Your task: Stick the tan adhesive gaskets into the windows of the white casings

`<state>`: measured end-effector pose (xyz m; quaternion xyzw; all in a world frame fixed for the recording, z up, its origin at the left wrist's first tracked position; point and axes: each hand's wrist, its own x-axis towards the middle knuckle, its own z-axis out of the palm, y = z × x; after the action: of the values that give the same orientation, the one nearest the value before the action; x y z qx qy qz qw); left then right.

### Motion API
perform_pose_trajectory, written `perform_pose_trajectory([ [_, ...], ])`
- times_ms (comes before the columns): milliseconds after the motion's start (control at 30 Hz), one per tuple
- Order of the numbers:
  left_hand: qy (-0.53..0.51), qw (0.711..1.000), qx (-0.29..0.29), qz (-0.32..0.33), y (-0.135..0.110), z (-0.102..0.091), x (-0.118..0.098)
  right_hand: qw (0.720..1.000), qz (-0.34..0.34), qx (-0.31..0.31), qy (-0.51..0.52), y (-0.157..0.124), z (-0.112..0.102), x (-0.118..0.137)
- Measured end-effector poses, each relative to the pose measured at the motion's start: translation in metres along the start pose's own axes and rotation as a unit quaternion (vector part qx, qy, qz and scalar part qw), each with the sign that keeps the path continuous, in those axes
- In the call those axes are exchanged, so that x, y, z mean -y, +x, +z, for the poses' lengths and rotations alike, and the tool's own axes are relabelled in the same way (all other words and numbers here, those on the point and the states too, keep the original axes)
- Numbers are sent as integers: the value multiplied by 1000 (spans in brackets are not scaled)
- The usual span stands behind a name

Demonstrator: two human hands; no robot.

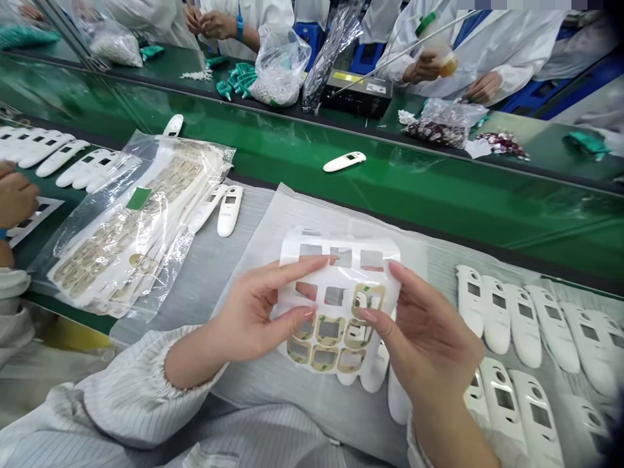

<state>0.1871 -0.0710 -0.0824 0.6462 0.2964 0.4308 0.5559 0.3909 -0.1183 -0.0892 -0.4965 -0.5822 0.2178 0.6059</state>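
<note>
A white backing sheet (344,275) with cut-out windows is held up in front of me. Its upper openings are bare, while tan-edged adhesive frames (324,359) sit in the lower rows. My left hand (253,315) pinches the sheet's left side, its thumb on the front. Gripping the right side is my right hand (429,331), thumb near one adhesive frame and index finger at the upper right edge. Below and partly behind the sheet lie white plastic casings (374,374), mostly hidden.
Rows of white casings (524,325) lie at my right. A clear bag (141,227) of adhesive sheets lies left, beside two casings (229,211). One casing (344,162) rests on the green conveyor belt (273,140). Co-workers' hands (217,25) are across the line; another hand (17,195) is far left.
</note>
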Motion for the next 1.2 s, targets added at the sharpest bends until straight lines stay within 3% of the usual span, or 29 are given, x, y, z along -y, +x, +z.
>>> perform_pose_trajectory([
  [100, 39, 998, 13, 43, -6, 4, -3, 998, 28, -43, -37, -7, -5, 8],
  [333, 87, 991, 19, 99, -13, 11, -3, 999, -15, -9, -44, -18, -18, 6],
  [433, 122, 985, 15, 119, -14, 14, -2, 999, 14, -10, -28, -21, -21, 5],
  [500, 135, 984, 14, 113, -15, 17, 0, 999, 16, -14, -33, -22, -22, 5],
  [667, 93, 994, 18, 58, -17, 23, 2, 992, -83, -46, -87, -23, -23, 5],
  [833, 90, 994, 24, 55, -15, 27, 1, 987, -120, -56, -92, -26, -25, 5],
  [1200, 77, 996, 37, 34, -14, 31, -5, 998, -53, -46, -5, -32, -28, 8],
])
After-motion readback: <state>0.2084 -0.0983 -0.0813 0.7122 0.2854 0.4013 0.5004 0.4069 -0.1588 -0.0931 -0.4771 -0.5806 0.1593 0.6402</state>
